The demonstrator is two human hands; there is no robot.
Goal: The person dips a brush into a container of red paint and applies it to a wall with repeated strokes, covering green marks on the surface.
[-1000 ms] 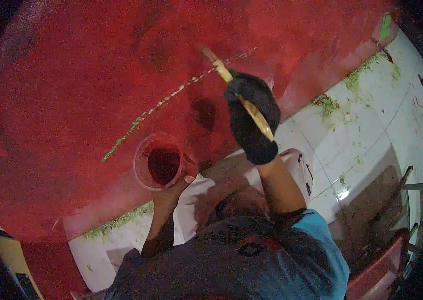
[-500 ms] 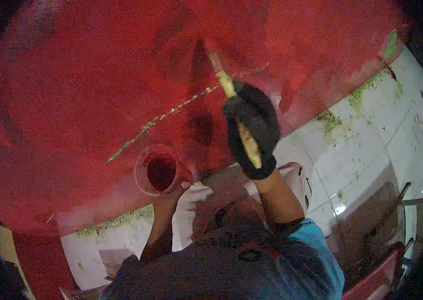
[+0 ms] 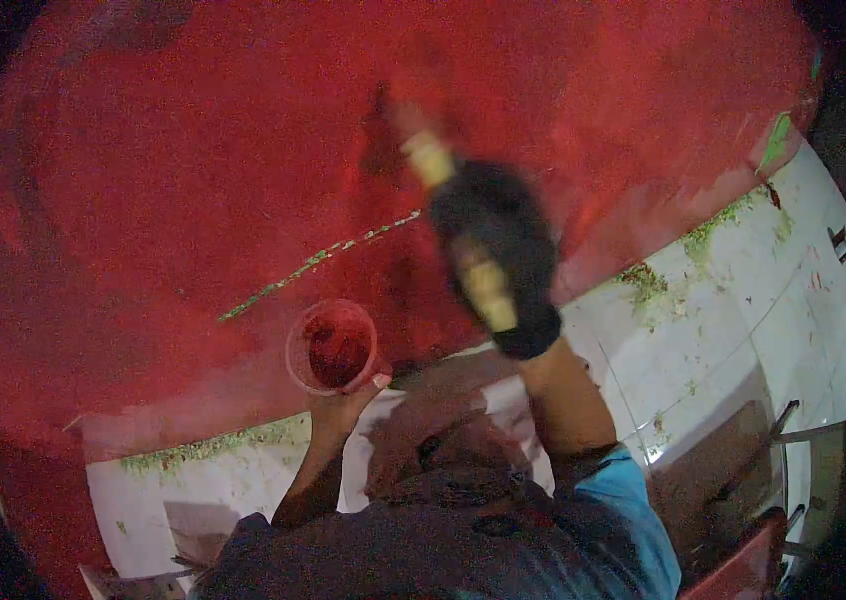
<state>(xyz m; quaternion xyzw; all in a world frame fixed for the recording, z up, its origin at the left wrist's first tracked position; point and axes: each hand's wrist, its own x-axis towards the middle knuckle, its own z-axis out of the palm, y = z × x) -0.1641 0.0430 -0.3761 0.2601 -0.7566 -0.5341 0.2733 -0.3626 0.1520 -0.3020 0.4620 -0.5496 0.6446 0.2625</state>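
My right hand (image 3: 503, 230), in a black glove, is closed around the pale handle of a paintbrush (image 3: 430, 160). The brush points up and left, and motion blurs its bristle end over the red-painted wall (image 3: 173, 200); whether the bristles touch cannot be made out. Lower and to the left, my bare left hand (image 3: 351, 402) grips a clear plastic cup (image 3: 295, 355) holding dark red paint (image 3: 338, 355). Part of that hand is hidden behind the cup. Between cup and brush, a thin broken line of green and white (image 3: 318, 257) runs across the red surface.
Pale floor tiles (image 3: 723, 350) spotted with green and red paint meet the wall along a slanting edge. A red chair-like object (image 3: 743, 565) stands at lower right. Dark metal-like bars (image 3: 788, 420) stick out near it.
The brush tip has moved slightly left and the brush is more blurred. My gloved hand now covers the right end of the broken line. The view has shifted a little.
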